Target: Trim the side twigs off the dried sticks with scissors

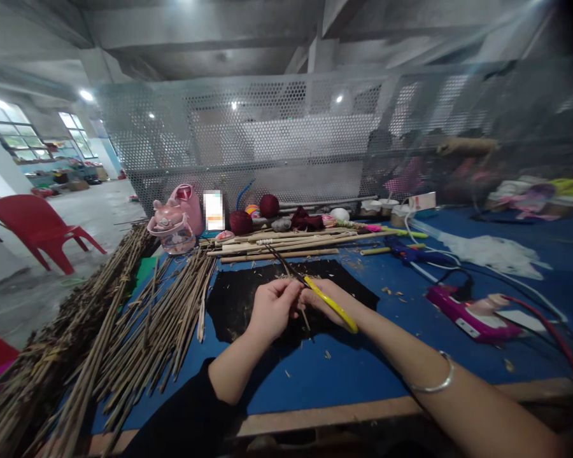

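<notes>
My left hand (275, 306) is closed in a pinch, its fingertips meeting those of my right hand (325, 296). A thin twig (306, 319) shows just below the fingers, and my left fingers seem to grip it; its rest is mostly hidden. A pair of scissors with yellow handles (333, 306) sits in my right hand, the dark blades pointing away to the upper left. Under both hands lies a black cloth (233, 305) with small chips scattered on it. Long dry twigs (172, 324) are spread to the left of my left hand.
A blue tabletop (325, 388) carries a bundle of dark sticks (42, 362) at left. Peeled sticks (286, 245), yarn balls (268, 205), a pink bottle (190, 210) and a phone (214, 219) stand behind. At right are a blue glue gun (415, 253) and a magenta power strip (472, 315) with cords.
</notes>
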The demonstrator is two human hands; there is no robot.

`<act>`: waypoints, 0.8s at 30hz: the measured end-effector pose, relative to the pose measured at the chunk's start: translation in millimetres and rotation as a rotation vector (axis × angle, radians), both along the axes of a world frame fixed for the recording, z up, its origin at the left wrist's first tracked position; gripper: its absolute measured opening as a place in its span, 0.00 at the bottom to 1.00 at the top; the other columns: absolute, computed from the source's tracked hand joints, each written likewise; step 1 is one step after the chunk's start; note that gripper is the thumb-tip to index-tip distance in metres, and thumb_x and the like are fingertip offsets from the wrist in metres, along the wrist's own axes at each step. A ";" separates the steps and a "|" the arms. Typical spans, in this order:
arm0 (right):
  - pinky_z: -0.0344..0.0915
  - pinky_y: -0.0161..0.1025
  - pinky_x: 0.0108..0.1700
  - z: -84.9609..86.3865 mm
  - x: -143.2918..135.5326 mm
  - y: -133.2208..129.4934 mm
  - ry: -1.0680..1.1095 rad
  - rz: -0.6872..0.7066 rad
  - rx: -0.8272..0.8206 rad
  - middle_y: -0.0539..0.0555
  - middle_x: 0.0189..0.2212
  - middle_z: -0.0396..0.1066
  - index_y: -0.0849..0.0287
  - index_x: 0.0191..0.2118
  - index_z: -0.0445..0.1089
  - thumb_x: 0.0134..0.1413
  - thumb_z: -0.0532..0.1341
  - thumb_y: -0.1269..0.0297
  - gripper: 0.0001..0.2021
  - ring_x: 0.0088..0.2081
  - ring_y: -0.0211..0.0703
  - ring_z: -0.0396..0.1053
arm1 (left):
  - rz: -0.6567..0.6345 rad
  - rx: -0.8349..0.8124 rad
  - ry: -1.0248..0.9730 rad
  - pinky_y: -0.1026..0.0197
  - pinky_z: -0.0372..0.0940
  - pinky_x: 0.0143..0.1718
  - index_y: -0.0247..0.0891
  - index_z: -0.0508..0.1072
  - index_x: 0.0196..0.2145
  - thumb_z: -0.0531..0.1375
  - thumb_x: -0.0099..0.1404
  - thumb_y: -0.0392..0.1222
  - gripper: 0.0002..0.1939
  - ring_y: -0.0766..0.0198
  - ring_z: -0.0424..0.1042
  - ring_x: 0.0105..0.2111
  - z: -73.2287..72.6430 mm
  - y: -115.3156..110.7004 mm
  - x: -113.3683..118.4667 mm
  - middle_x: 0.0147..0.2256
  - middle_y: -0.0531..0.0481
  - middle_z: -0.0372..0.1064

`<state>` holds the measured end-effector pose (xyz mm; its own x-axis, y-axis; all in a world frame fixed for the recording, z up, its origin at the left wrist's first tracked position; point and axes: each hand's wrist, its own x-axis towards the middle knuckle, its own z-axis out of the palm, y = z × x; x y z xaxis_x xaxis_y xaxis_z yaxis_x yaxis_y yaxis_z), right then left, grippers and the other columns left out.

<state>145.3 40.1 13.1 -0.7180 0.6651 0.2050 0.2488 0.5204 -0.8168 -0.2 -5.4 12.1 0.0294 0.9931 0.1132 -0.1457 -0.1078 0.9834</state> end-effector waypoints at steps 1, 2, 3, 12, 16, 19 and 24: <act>0.55 0.32 0.28 -0.3 -0.2 0.1 -0.006 -0.009 -0.005 0.49 0.22 0.60 0.62 0.25 0.62 0.53 0.47 0.45 0.24 0.24 0.34 0.57 | 0.000 0.009 0.000 0.71 0.58 0.16 0.31 0.71 0.26 0.58 0.54 0.49 0.15 0.73 0.59 0.16 -0.6 0.3 0.1 0.18 0.54 0.63; 0.55 0.32 0.29 -0.6 -0.3 0.4 -0.012 -0.016 -0.007 0.49 0.22 0.61 0.62 0.25 0.62 0.53 0.46 0.45 0.24 0.25 0.34 0.58 | 0.005 0.017 -0.002 0.71 0.58 0.16 0.31 0.71 0.25 0.57 0.54 0.50 0.16 0.74 0.59 0.16 -1.0 0.7 0.2 0.18 0.54 0.63; 0.56 0.32 0.29 -1.1 -0.2 0.7 -0.015 -0.019 -0.002 0.49 0.23 0.61 0.62 0.25 0.62 0.53 0.46 0.45 0.24 0.25 0.34 0.58 | 0.013 0.021 -0.006 0.71 0.58 0.16 0.31 0.71 0.26 0.57 0.54 0.50 0.16 0.73 0.59 0.16 -1.4 0.9 0.3 0.18 0.53 0.63; 0.59 0.34 0.35 -6.0 2.0 2.1 -0.048 -0.033 0.108 0.52 0.29 0.65 0.62 0.34 0.62 0.51 0.49 0.44 0.22 0.31 0.39 0.61 | 0.019 0.024 -0.006 0.71 0.58 0.16 0.31 0.72 0.28 0.58 0.54 0.50 0.16 0.73 0.60 0.16 -1.7 1.6 -0.1 0.18 0.53 0.63; 0.59 0.35 0.35 -5.5 2.5 1.4 -0.114 -0.105 0.129 0.52 0.30 0.66 0.60 0.35 0.63 0.50 0.51 0.45 0.21 0.32 0.40 0.62 | 0.018 0.024 0.036 0.70 0.57 0.15 0.31 0.73 0.28 0.58 0.54 0.49 0.16 0.73 0.59 0.16 -2.7 2.9 -1.5 0.17 0.54 0.63; 0.58 0.35 0.33 -3.2 3.1 -0.2 -0.185 -0.184 0.138 0.52 0.29 0.66 0.60 0.35 0.63 0.48 0.54 0.46 0.20 0.30 0.39 0.62 | 0.025 0.033 0.072 0.70 0.56 0.15 0.31 0.73 0.28 0.57 0.54 0.48 0.15 0.74 0.57 0.15 -3.5 3.8 -1.6 0.17 0.54 0.62; 0.57 0.33 0.30 1.6 3.5 -2.7 -0.232 -0.235 0.150 0.50 0.26 0.66 0.60 0.33 0.63 0.47 0.56 0.47 0.19 0.28 0.38 0.61 | 0.025 0.029 0.079 0.70 0.57 0.15 0.31 0.72 0.29 0.57 0.55 0.48 0.15 0.74 0.57 0.15 -5.0 4.7 -1.9 0.18 0.54 0.62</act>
<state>148.7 37.4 14.8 -0.5882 0.7923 0.1620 0.5456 0.5366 -0.6437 -2.1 -0.7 7.1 0.0145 0.9900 0.1402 -0.0641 -0.1390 0.9882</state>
